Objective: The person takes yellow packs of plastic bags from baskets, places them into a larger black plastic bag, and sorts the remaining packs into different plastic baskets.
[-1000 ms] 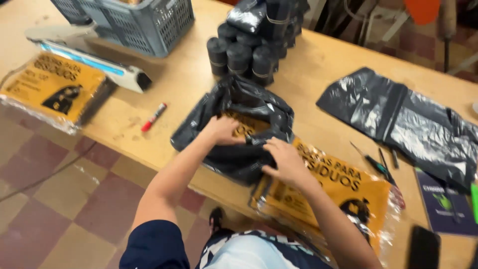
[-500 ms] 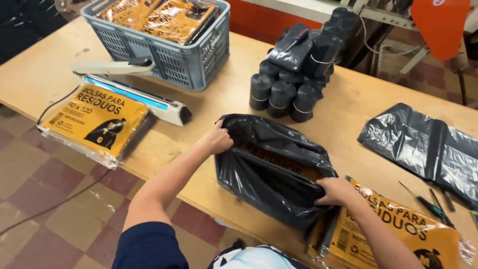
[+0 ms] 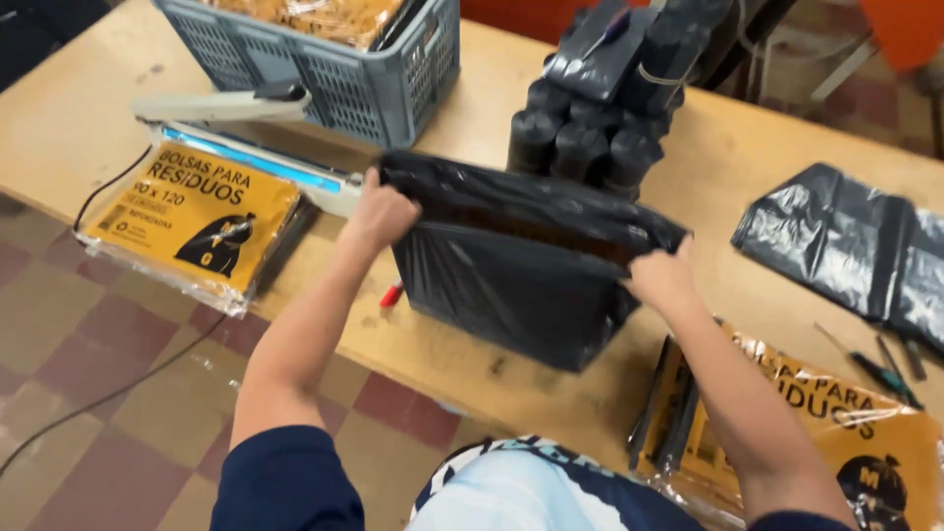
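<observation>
Seen from above: wooden desk (image 3: pixel 79 108), two bare hands stretching a black bag (image 3: pixel 511 270) open at its mouth. Left hand (image 3: pixel 382 211) clenched on the bag's left top edge; right hand (image 3: pixel 661 278) clenched on the right top edge. Bag near the middle of the desk, hanging partly over the near edge, mouth facing far, something orange-brown dimly visible inside.

Just beyond the bag, a cluster of black rolls (image 3: pixel 580 147), upright, touching one another, with more black bundles piled on top. Far left, a grey crate (image 3: pixel 324 74) holding orange packets. In front of the crate, a heat sealer (image 3: pixel 246 162) with its arm raised. Left of the bag, a flat orange packet (image 3: pixel 192 221) in clear wrap, overhanging the near edge. A red marker (image 3: pixel 392 293) just left of the bag, partly hidden. Right, a crumpled black sheet (image 3: pixel 846 246), well apart from the bag. Near right, another orange packet (image 3: pixel 836 433), under the right forearm; small tools (image 3: pixel 890 369) beside it. Tiled floor below.
</observation>
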